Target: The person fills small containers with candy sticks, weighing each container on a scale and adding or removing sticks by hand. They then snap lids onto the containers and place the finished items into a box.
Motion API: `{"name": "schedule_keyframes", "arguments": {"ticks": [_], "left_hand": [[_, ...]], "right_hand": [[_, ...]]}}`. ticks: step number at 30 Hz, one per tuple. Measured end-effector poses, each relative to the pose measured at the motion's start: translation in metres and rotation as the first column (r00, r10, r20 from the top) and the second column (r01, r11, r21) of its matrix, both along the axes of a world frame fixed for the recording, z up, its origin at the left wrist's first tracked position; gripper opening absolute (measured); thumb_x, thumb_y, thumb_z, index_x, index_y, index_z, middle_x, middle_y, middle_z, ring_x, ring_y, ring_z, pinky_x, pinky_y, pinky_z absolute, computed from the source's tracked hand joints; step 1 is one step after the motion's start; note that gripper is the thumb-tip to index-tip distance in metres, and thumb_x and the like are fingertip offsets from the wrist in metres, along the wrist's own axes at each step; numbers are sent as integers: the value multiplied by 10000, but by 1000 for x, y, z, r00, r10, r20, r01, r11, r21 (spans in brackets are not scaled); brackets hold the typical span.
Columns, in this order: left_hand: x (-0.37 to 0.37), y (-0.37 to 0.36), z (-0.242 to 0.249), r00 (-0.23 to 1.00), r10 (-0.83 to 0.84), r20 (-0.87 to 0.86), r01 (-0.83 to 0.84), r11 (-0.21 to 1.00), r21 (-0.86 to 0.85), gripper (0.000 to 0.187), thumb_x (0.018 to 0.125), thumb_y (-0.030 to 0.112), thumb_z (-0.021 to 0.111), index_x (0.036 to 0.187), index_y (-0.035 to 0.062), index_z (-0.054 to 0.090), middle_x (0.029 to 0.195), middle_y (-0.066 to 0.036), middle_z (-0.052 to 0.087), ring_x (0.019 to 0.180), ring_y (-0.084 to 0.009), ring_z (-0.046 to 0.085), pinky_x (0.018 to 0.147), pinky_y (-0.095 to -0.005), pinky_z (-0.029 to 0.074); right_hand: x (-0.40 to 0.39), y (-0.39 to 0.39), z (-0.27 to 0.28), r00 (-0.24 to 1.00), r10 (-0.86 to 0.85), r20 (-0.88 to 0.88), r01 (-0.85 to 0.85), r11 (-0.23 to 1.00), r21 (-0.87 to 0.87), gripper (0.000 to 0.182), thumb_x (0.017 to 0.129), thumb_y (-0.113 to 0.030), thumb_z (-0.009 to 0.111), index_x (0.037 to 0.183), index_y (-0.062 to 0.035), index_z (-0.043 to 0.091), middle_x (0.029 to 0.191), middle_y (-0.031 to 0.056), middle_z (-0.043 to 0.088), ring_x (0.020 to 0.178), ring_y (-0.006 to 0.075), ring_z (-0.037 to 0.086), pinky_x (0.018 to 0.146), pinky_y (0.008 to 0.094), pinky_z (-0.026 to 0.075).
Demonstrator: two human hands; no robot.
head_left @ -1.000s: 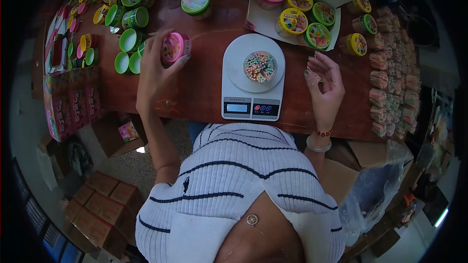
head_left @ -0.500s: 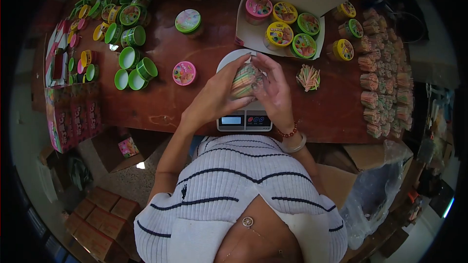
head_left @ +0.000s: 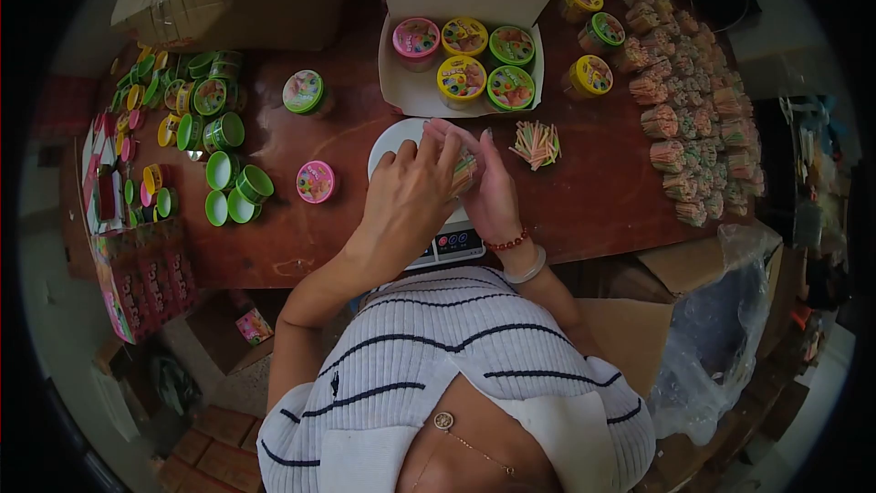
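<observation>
Both hands meet over the round plate of a white kitchen scale [head_left: 387, 139]. Between them is a bundle of short pastel sticks [head_left: 464, 171], mostly covered by the fingers. My left hand [head_left: 408, 190] lies over the bundle's near side with its fingers bent. My right hand [head_left: 494, 190], wearing a red bead bracelet and a pale bangle, cups the bundle from the right. Just right of the hands, a loose heap of similar sticks [head_left: 536, 145] lies on the table.
An open white carton [head_left: 393, 91] behind the hands holds several lidded tubs. Rows of stick bundles [head_left: 680, 123] fill the right side. Green cups [head_left: 254, 184], a pink-lidded tub [head_left: 316, 182] and a green-lidded tub [head_left: 304, 91] stand left. A cardboard box [head_left: 265, 0] sits at the back left.
The view has shifted, so the table things appear moved left. My left hand has turned over the bundle, fingers now bent across its top and hiding more of it.
</observation>
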State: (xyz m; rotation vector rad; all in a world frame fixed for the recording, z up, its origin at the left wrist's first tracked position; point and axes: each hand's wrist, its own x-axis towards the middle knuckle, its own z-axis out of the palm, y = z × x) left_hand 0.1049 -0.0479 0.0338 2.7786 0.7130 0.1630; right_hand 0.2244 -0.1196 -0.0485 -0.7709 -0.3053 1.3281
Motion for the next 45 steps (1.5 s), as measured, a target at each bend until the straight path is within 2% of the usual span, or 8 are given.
{"name": "schedule_keyframes", "arguments": {"ticks": [10,16,19,21,24,30,39,45], "left_hand": [[5,-1,10,998,8,-62,0,993,120,603,799,247,784,1293,10,532,1026,-130,620,873,-296,638,737,-397,543],[5,-1,-4,980,96,174,-63,981,-183,669,754,139,807,1338,8,507,1134,-173,606,986,-357,641,831,-446,547],[3,-2,-21,926,188,326,-76,942,-325,704,724,67,813,1346,-9,494,1195,-196,590,1071,-392,622,902,-461,532],[2,-1,-37,893,219,393,-84,940,-332,712,713,28,816,1345,-22,490,1237,-206,577,1127,-405,611,940,-462,527],[-1,-4,-67,766,295,571,-51,914,-404,702,676,7,814,1309,-22,512,1202,-209,579,1106,-410,584,936,-450,505],[-22,-5,-94,710,370,599,-39,870,-492,726,692,22,826,1332,-31,487,1248,-221,562,1161,-416,557,999,-453,472],[-80,14,-64,752,305,585,59,852,-520,789,711,165,867,1411,61,518,1413,-157,527,1330,-362,493,1124,-451,413],[-72,20,-56,759,252,600,49,897,-438,489,762,160,842,1208,47,676,1265,-135,600,1198,-335,551,1028,-452,467]], "right_hand": [[1,-2,9,981,24,-192,-14,998,55,663,1120,-452,229,1527,51,372,1560,166,448,1457,255,410,1218,392,289],[6,-2,11,939,-159,305,143,987,75,561,1128,-335,265,1477,49,479,1499,157,530,1406,257,484,1176,363,348],[6,1,20,772,-215,598,170,977,132,518,1128,-283,284,1449,44,525,1485,184,549,1383,285,515,1156,357,368],[7,4,20,498,-219,839,118,976,184,471,1109,-235,334,1441,20,550,1491,199,545,1376,325,525,1165,387,365],[-2,6,19,185,-200,962,73,979,190,446,1080,-209,393,1439,-10,568,1518,186,522,1425,376,459,1205,468,303],[-16,9,13,-185,-234,955,-22,972,234,427,1044,-207,459,1405,-35,610,1552,138,498,1512,417,305,1211,665,138],[-4,17,24,-131,-228,965,-170,964,204,450,1106,-317,378,1307,-68,695,1455,134,598,1530,395,281,1230,649,61],[-8,17,28,-186,-276,943,-196,951,240,489,1119,-344,341,1316,-68,693,1447,139,603,1541,395,255,1231,648,33]]}}
